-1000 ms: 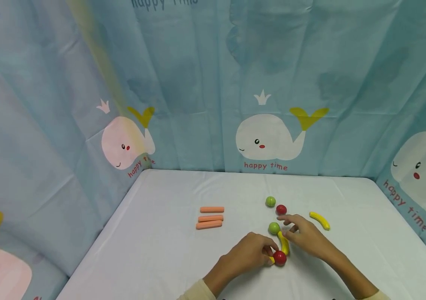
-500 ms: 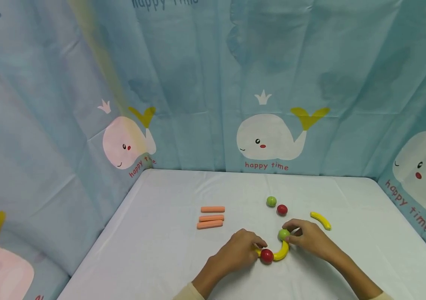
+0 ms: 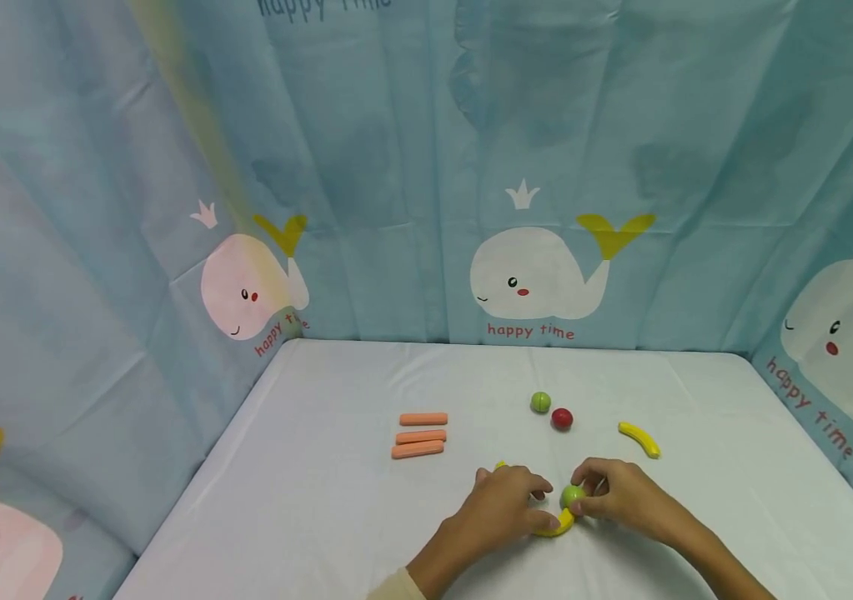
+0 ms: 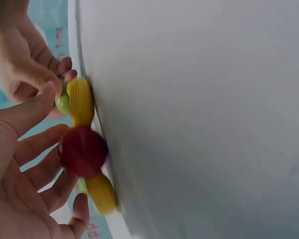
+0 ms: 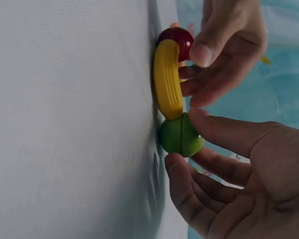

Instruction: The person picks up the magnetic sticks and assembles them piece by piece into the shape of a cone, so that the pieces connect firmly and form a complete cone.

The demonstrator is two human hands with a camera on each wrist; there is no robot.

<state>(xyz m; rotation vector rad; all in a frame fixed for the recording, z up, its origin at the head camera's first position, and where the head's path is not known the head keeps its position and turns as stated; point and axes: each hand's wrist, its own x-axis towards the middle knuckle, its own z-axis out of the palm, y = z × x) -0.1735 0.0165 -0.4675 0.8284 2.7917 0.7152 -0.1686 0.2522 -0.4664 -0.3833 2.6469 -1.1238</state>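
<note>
In the head view my left hand reaches over a curved row of toy fruit, its thumb on a yellow banana. Its fingers lie loosely spread behind a red ball in the left wrist view; the head view hides that ball under the hand. Another banana adjoins the red ball's other side, and its yellow tip shows past my knuckles. My right hand pinches a green grooved ball between thumb and forefinger, right at the first banana's end.
Several orange sticks lie left of the hands on the white table. Farther back are another green ball, a red ball and a loose banana. Blue whale-print curtains stand behind and beside the table.
My right hand has taken the green ball and brought it toward me with the banana's end. My left hand has shifted over the red ball, first left, then back right.
</note>
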